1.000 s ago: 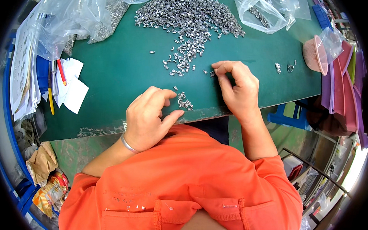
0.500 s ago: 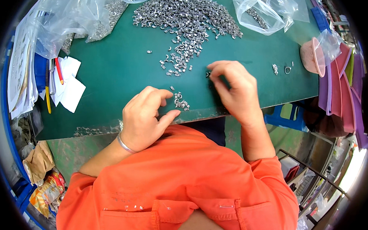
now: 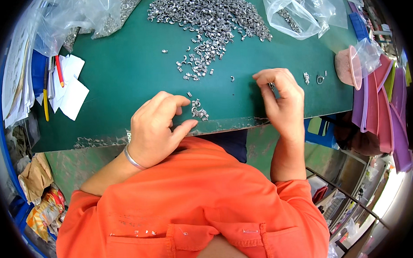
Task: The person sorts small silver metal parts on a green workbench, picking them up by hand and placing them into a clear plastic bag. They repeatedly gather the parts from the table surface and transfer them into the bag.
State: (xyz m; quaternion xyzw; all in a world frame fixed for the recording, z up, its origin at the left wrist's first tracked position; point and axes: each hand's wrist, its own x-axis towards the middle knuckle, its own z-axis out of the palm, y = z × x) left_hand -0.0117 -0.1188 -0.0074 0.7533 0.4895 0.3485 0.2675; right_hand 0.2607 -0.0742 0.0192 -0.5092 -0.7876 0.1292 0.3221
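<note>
The smooth green table (image 3: 118, 68), chipped along its front edge, has bare room left of centre and between the hands. At its far side spreads a heap (image 3: 212, 19) of shiny, curved metal bits, narrowing toward the person. The left hand (image 3: 158, 126) is over the front edge, thumb and forefinger apart. The right hand (image 3: 283, 99) is curled, metal showing inside; whether it is pinched, I cannot tell. A pink tub (image 3: 344, 67) stands near the right edge. A small cluster (image 3: 199, 110) lies just beside the left fingertips; one C-shaped bit (image 3: 232, 78) lies alone.
</note>
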